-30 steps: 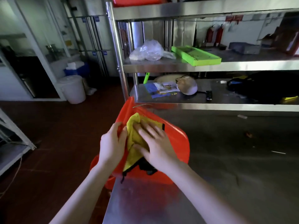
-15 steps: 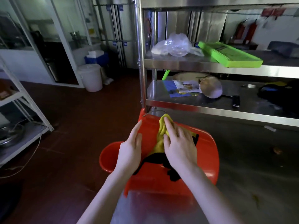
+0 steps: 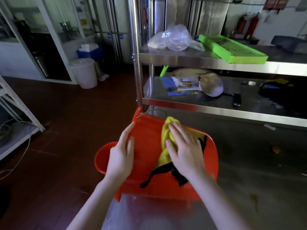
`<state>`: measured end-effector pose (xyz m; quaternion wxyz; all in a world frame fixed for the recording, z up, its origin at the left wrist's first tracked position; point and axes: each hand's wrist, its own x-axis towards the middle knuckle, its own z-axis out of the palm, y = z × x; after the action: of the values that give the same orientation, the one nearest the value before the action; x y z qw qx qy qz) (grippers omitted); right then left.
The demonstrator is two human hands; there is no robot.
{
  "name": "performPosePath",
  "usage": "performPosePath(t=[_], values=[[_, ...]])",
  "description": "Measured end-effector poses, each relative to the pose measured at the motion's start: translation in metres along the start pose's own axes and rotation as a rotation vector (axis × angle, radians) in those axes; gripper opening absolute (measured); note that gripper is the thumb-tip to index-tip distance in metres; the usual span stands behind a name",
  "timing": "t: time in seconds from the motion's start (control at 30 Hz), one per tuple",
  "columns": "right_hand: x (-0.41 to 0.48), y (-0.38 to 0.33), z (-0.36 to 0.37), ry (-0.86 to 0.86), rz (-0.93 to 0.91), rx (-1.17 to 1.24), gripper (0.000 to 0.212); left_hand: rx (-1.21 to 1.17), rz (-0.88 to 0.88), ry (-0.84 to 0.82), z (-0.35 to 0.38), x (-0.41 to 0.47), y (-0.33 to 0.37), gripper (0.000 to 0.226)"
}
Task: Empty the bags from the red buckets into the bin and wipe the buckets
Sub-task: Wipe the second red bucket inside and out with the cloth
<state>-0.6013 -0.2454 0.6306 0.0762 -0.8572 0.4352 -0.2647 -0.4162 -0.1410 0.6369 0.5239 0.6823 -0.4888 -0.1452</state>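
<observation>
Lying on steel table (image 3: 249, 163) by shelving (image 3: 199, 62), red bucket (image 3: 146, 146) bears left hand (image 3: 122, 156), right hand (image 3: 186, 153) on cloth (image 3: 163, 156), fingers (image 3: 176, 135) straight.

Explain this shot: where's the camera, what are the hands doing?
No robot: a person's two bare hands, filmed by one wide-angle camera on their head, looking forward and down. A red bucket lies on its side at the edge of a steel table. The left hand rests flat on its wall. The right hand presses a yellow cloth against it with straight fingers, no closed grip. A second red bucket sits lower, left of the table. Behind, shelves carry a clear plastic bag and a green tray.
</observation>
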Motion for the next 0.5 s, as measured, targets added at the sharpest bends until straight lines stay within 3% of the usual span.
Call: performPosePath(t=[0.1,0.17,0.27,0.4,0.5], values=[[-0.001,0.058,-0.015,-0.076,0.286,0.029,0.043,-0.017,-0.015,-0.013,-0.001,-0.004,-0.001,0.041],[0.004,0.071,-0.017,-0.124,0.344,0.105,0.041,-0.015,-0.007,-0.010,0.001,-0.004,-0.001,0.041],[0.008,0.041,-0.011,-0.065,0.204,0.008,0.038,-0.026,-0.023,-0.027,0.002,-0.001,-0.002,0.041],[-0.002,-0.051,0.018,-0.009,-0.078,-0.031,0.050,0.046,0.015,-0.003,0.005,0.004,-0.002,0.043],[-0.016,-0.082,0.036,-0.001,-0.158,-0.059,0.053,0.041,0.018,0.011,0.003,-0.001,-0.006,0.041]])
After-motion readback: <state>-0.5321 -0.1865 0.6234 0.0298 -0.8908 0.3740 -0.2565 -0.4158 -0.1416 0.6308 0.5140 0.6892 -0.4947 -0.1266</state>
